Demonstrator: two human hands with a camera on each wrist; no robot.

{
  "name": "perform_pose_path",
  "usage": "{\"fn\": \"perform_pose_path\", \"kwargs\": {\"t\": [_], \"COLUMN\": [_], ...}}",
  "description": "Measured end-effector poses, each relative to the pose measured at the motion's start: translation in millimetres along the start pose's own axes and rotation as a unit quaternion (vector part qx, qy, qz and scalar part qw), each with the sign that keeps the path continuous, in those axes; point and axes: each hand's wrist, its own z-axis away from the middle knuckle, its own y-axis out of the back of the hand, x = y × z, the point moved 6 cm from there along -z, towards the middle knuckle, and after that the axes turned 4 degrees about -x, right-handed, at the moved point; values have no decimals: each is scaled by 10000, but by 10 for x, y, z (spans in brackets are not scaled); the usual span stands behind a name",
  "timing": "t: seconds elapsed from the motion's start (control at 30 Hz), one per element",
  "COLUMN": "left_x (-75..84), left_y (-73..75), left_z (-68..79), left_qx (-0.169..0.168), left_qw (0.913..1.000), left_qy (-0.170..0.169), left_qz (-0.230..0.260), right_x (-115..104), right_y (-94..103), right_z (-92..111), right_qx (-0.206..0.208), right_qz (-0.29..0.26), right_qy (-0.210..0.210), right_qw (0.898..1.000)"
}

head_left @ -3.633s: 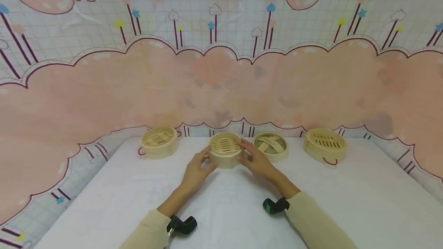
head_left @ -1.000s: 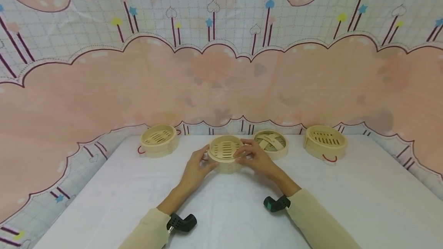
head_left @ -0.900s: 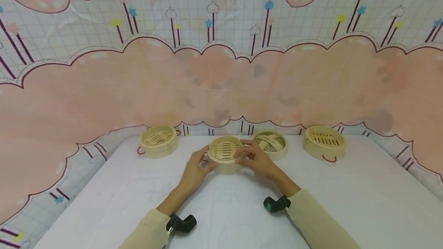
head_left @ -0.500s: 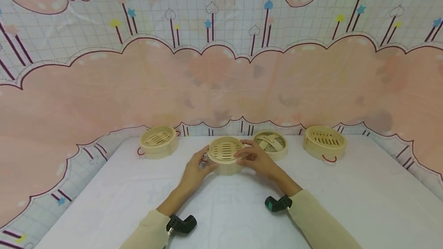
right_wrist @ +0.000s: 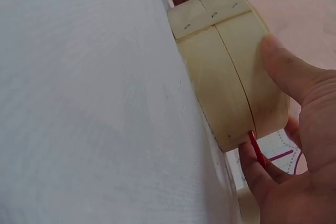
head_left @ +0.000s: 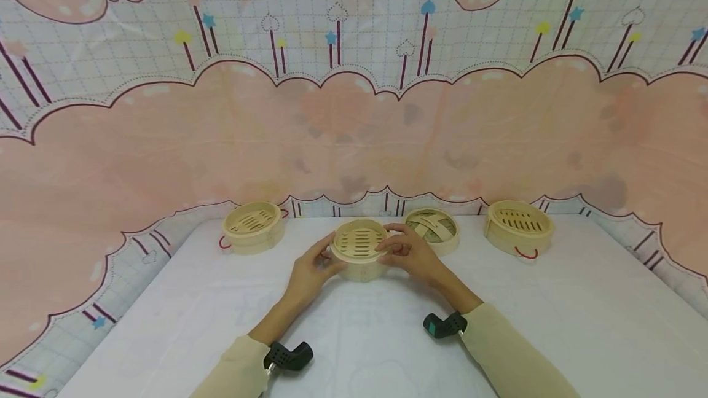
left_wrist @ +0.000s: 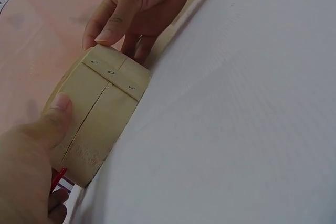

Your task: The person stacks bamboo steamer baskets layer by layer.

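A small round bamboo steamer basket [head_left: 361, 270] with a slotted rack sits upright on the white tabletop, between both hands. My left hand [head_left: 310, 272] grips its left side, thumb on the front wall and fingers round the far side. On the right, my right hand [head_left: 412, 257] holds the rim and wall between thumb and fingers. In the left wrist view, the steamer's wall [left_wrist: 102, 103] shows a stapled seam and a red loop handle [left_wrist: 59, 178] by the left hand. Another red handle [right_wrist: 257, 149] lies by the right fingers in the right wrist view.
A slotted steamer [head_left: 253, 229] stands at the back left, another [head_left: 520, 229] at the back right. Close behind the right hand is a round bamboo piece with a woven top [head_left: 432, 229]. A patterned cloth backdrop [head_left: 354, 134] rises behind the white table [head_left: 354, 336].
Compared with the earliest frame, the middle steamer sits slightly nearer to me, with both hands still on it. The right fingers have shifted a little along its rim. Over the last second, almost nothing moves.
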Motion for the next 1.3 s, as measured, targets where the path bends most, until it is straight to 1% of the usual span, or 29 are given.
{"fn": "perform_pose_path", "kwargs": {"t": [0.07, 0.17, 0.23, 0.3, 0.43, 0.53, 0.63, 0.7, 0.77, 0.83, 0.97, 1.03, 1.1, 1.2, 1.3], "left_x": [2, -9, -13, -10, 46, 206, 393, 478, 528, 561, 636, 585, 516, 377, 359], "left_y": [12, 51, 83, 113, 177, 252, 331, 377, 416, 452, 520, 543, 563, 589, 619], "left_z": [0, 14, 33, 60, 118, 159, 189, 206, 223, 246, 304, 320, 332, 344, 370], "left_qx": [30, 128, 182, 183, 78, 5, -76, -121, -126, -86, 63, 153, 209, 234, 211], "left_qw": [10000, 9995, 9987, 9981, 9982, 9985, 9986, 9989, 9993, 9994, 9984, 9980, 9981, 9986, 9985], "left_qy": [48, 230, 362, 408, 211, -69, -228, -235, -210, -255, -552, -612, -581, -478, -501], "left_qz": [48, 156, 306, 425, 552, 546, 479, 379, 280, 221, 79, 20, -49, -61, -18], "right_x": [73, 168, 191, 195, 141, 78, 18, -20, -74, -192, -505, -631, -668, -680, -648], "right_y": [0, -12, -21, -29, -41, -51, -60, -73, -94, -113, -130, -130, -141, -167, -202], "right_z": [-17, -42, -44, -34, -3, 1, -2, -6, -9, -3, 36, 57, 59, 51, 34], "right_qx": [119, 210, 231, 243, 270, 296, 348, 361, 341, 288, 184, 165, 144, 94, 65], "right_qz": [130, 256, 286, 304, 347, 302, 190, 45, -100, -200, -242, -269, -282, -308, -290], "right_qy": [61, 75, 31, -61, -90, -12, -36, -31, -68, -89, -71, -1, 19, 18, 49], "right_qw": [9998, 9994, 9993, 9992, 9990, 9991, 9992, 9993, 9993, 9993, 9995, 9995, 9995, 9995, 9995]}}
